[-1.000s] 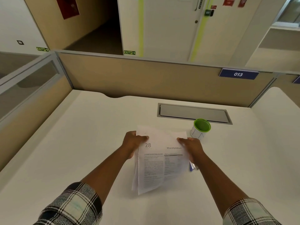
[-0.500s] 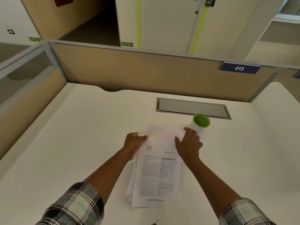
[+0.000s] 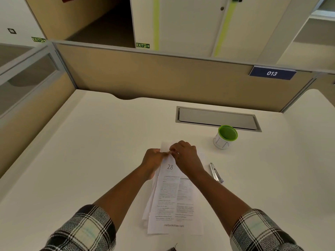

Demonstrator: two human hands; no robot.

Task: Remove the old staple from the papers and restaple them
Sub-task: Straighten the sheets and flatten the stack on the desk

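Both hands meet at the top left corner of the papers (image 3: 174,200) lying on the desk (image 3: 90,160), the left hand (image 3: 153,160) pinching the corner steady while the right hand (image 3: 183,154) seemingly picks at the unseen staple, a stapler (image 3: 215,172) just beside, a cup (image 3: 225,137) beyond, apparently empty.

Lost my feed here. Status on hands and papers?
Left hand and right hand both pinch the papers at the top left corner. Papers flat on desk. Stapler untouched beside them. Nothing in the way.
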